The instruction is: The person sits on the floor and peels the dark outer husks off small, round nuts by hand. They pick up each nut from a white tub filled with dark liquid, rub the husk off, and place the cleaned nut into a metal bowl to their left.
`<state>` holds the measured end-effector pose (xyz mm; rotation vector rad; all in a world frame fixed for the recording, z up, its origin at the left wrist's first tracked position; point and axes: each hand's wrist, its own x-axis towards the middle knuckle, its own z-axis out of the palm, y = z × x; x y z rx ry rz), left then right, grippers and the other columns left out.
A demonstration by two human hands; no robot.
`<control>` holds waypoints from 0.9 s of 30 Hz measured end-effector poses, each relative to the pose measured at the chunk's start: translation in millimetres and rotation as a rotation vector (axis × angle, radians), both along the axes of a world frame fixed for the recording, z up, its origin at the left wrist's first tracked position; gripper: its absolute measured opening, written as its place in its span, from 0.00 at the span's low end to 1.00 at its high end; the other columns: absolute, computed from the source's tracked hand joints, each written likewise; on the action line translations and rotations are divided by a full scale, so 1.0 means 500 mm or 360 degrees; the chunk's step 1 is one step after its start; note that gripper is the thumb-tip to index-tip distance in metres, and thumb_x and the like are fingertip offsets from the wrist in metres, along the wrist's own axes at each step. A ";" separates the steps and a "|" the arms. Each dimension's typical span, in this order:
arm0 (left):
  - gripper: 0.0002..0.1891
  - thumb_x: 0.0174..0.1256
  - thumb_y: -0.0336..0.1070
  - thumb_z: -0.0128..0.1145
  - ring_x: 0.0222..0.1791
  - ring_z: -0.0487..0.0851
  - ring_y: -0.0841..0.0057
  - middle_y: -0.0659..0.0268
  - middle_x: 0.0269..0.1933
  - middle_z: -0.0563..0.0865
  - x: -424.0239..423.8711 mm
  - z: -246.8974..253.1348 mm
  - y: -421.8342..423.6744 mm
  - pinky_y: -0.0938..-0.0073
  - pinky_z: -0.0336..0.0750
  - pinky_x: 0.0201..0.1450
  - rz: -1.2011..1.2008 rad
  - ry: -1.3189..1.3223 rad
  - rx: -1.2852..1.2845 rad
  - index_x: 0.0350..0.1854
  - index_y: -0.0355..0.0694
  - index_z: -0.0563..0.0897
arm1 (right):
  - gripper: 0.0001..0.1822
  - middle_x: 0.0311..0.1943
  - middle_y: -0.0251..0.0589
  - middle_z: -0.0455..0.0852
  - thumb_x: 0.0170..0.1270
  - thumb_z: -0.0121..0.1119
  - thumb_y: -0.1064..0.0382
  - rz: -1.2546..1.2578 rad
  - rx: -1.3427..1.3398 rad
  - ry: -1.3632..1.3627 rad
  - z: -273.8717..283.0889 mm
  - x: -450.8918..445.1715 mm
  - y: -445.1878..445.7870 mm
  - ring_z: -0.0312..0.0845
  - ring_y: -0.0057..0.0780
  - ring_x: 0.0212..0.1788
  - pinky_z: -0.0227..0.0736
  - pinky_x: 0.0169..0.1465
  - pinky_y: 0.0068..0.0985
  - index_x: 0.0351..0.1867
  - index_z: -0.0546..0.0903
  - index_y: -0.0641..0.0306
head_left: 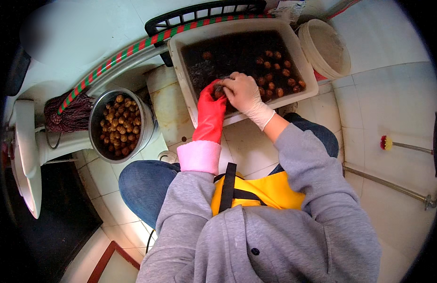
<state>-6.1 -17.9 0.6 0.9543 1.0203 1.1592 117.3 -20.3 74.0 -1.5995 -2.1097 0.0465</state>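
My left hand, in a red rubber glove with a pink cuff, is closed around a brown walnut at the near side of a white plastic tub. Bent over the same nut are the fingers of my right hand, which wears a thin whitish disposable glove. Something greyish shows at those fingertips, too blurred to name. Dark, murky water fills much of the tub. Several wet walnuts float or lie in its right part, and a single one is towards the far left.
A metal bucket of brown walnuts stands left on the tiled floor. Behind it are a mop head and its red-green striped handle. Pale buckets stand right of the tub. A white toilet is far left, a metal rail right.
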 end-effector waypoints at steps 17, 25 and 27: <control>0.19 0.65 0.30 0.61 0.57 0.80 0.75 0.61 0.55 0.85 0.000 0.035 0.010 0.74 0.73 0.61 -0.0120 0.0087 -0.0134 0.59 0.39 0.80 | 0.15 0.42 0.46 0.83 0.61 0.59 0.59 -0.0350 -0.0486 0.0333 -0.047 0.050 -0.001 0.80 0.46 0.50 0.75 0.53 0.39 0.49 0.85 0.47; 0.24 0.48 0.41 0.70 0.64 0.71 0.46 0.47 0.61 0.78 0.019 -0.039 0.008 0.47 0.68 0.64 0.0007 0.1512 0.0754 0.51 0.44 0.84 | 0.14 0.38 0.43 0.82 0.58 0.62 0.62 -0.0226 -0.0298 -0.0074 0.070 0.070 0.012 0.80 0.47 0.45 0.75 0.47 0.42 0.47 0.85 0.49; 0.22 0.49 0.41 0.69 0.66 0.70 0.46 0.48 0.63 0.76 0.022 -0.010 0.000 0.44 0.68 0.63 -0.0089 0.1711 0.0623 0.49 0.46 0.85 | 0.14 0.38 0.43 0.82 0.60 0.62 0.61 -0.0257 -0.0253 -0.0134 0.115 0.098 0.015 0.80 0.46 0.45 0.76 0.46 0.40 0.48 0.84 0.50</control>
